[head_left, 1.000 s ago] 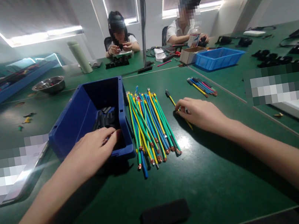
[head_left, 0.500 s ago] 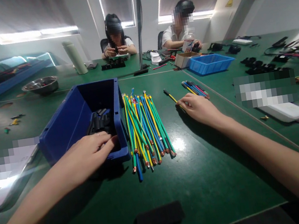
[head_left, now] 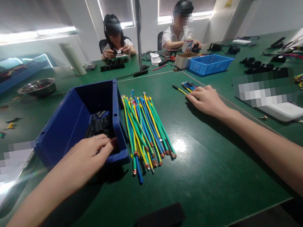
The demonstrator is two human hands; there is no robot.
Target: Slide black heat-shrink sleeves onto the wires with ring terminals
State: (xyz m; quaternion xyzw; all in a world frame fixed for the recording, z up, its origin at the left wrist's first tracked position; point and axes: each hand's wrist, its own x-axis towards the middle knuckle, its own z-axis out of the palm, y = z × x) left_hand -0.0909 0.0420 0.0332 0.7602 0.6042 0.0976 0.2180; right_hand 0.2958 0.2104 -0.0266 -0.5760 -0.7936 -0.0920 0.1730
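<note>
My right hand point(head_left: 206, 100) pinches a yellow-green wire point(head_left: 180, 90) with a black sleeve on its far end. It holds the wire low over the table, right beside a small bundle of sleeved wires point(head_left: 190, 85) that it partly covers. Inside the front of the dark blue bin point(head_left: 57, 133), my left hand point(head_left: 95, 148) reaches down to black tube pieces point(head_left: 100, 125); its fingertips are hidden, so their grip does not show. Between the hands lies a pile of yellow, green and blue wires point(head_left: 145, 129) with metal lugs at the far end and bare copper at many near ends.
A black block point(head_left: 160, 222) lies near the front edge. Further back are a steel bowl point(head_left: 38, 88), a light blue tray point(head_left: 211, 64) and a metal pole point(head_left: 138, 28). A white power strip point(head_left: 289, 108) is at right. Two people sit across the table.
My right hand has carried the sleeved yellow-green wire to the right, up to the small bundle. My left hand stays in the bin. The view has shifted slightly.
</note>
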